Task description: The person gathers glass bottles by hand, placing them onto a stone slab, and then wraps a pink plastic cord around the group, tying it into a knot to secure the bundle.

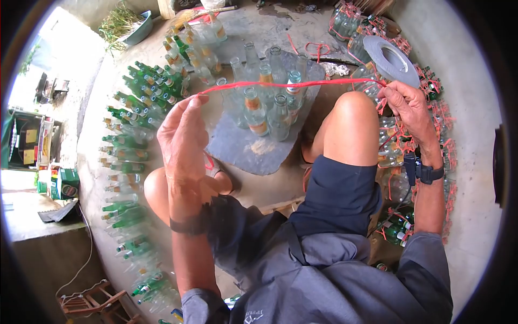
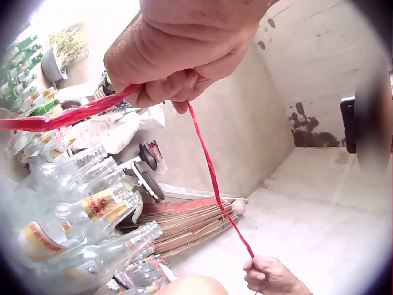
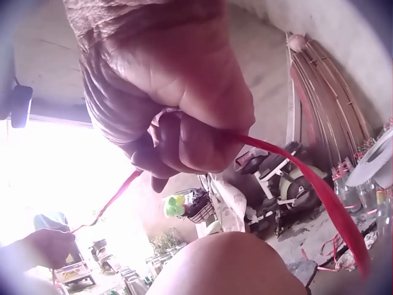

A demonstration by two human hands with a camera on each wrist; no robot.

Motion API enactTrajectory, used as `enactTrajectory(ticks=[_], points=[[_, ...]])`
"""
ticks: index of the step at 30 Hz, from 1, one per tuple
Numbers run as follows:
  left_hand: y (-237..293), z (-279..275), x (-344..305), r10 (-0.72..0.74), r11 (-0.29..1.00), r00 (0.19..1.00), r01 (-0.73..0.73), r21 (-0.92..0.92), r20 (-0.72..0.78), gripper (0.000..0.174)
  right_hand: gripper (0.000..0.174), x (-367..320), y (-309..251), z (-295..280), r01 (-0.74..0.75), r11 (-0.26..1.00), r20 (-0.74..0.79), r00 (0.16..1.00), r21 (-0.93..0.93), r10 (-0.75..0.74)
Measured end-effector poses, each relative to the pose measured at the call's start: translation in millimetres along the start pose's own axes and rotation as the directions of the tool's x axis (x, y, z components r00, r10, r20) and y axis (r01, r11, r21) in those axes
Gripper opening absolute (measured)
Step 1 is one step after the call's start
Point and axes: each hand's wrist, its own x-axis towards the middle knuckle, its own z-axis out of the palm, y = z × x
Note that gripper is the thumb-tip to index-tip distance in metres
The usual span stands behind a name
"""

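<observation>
A red plastic cord (image 1: 291, 84) is stretched nearly level between both hands, above a group of clear glass bottles (image 1: 279, 119) standing on a grey slab (image 1: 253, 156). My left hand (image 1: 183, 135) pinches the cord at its left side, thumb against the fingers. On the other side, the right hand (image 1: 407, 102) grips it above the right knee. In the left wrist view, the cord (image 2: 209, 163) runs down from the curled left fingers to the right hand (image 2: 273, 276). The right wrist view shows a loose length of cord (image 3: 325, 196) trailing from the right fist (image 3: 178, 104).
Green bottles (image 1: 156, 86) crowd the floor on the left. Bundles of bottles tied with red cord (image 1: 388, 140) line the right wall, under a large flat grey roll (image 1: 391, 60). A basin of plants (image 1: 137, 29) stands at the back left. A wooden stool (image 1: 89, 299) is at lower left.
</observation>
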Motion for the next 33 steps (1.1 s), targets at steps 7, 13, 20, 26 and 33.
enactTrajectory(ticks=[7,13,20,26,33], points=[[-14.6,4.8,-1.7,-0.004,1.0,0.998,0.005,-0.007,0.066,0.02,0.035,15.9,12.7,-13.8,0.012,0.999,-0.031,0.999,-0.043,-0.013],[-10.3,6.5,6.7,-0.002,1.0,1.0,0.001,0.022,0.02,0.02,0.036,36.8,9.0,-17.0,0.043,0.997,-0.033,0.998,-0.061,-0.046],[-8.2,4.7,42.6,0.075,0.996,0.997,-0.074,0.056,-0.011,0.021,0.038,92.4,20.2,0.8,0.03,0.994,-0.025,0.999,0.104,-0.027],[-11.4,6.4,76.4,0.089,0.993,0.996,-0.086,0.086,-0.026,0.021,0.035,139.1,25.9,14.3,-0.033,0.994,0.002,0.999,0.109,0.033],[-32.4,0.9,114.2,0.078,0.985,0.995,-0.068,0.156,-0.063,0.021,0.034,198.6,65.8,54.9,-0.009,0.98,-0.004,1.0,0.2,0.01]])
